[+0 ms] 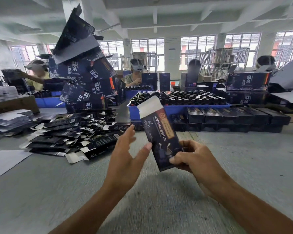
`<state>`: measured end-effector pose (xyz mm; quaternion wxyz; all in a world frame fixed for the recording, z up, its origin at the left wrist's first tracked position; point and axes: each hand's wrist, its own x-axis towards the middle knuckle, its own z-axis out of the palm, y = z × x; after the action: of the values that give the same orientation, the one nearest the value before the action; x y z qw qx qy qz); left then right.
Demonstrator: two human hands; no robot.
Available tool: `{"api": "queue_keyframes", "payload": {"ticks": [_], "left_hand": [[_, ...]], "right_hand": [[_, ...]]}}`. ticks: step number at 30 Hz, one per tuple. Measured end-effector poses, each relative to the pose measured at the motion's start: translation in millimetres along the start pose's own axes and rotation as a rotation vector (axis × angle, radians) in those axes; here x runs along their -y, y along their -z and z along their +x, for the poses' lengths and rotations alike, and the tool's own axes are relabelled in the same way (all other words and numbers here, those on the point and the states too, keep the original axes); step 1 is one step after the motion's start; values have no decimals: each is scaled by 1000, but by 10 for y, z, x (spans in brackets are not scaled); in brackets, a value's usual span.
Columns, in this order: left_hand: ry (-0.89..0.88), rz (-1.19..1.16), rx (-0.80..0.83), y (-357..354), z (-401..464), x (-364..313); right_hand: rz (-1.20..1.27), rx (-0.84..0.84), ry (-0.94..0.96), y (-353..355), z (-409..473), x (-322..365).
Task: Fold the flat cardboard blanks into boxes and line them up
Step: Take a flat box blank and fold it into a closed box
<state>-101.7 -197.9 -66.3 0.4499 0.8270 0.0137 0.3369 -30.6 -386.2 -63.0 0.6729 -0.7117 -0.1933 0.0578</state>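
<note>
A dark blue cardboard box (160, 132) with gold lettering stands tilted above the grey table, its white top flap open. My right hand (191, 157) grips its lower end. My left hand (127, 154) is spread just left of the box, thumb tip touching its left edge. A heap of flat dark blanks (71, 134) lies to the left on the table. Finished dark boxes (230, 117) lie side by side in a stacked row at the right, beyond the held box.
A blue tray (176, 107) full of dark bottles stands behind the held box. A tall leaning pile of large dark cartons (85, 76) rises at the left. Several people sit across the table. White sheets (5, 159) lie at the near left.
</note>
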Motion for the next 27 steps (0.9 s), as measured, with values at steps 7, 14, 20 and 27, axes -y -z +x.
{"api": "queue_keyframes", "payload": {"ticks": [7,14,20,27], "left_hand": [[186,-497,82,19,68,7],[137,-425,128,16,25,93],[55,-364,188,-29,-32,112],[-71,-249,176,-7,-66,58]], "right_hand": [[-353,164,-12,-40,-65,-55],[-125,37,145,69,-40,51],[56,38,180,95,7,45],[53,82,220,107,-8,61]]}}
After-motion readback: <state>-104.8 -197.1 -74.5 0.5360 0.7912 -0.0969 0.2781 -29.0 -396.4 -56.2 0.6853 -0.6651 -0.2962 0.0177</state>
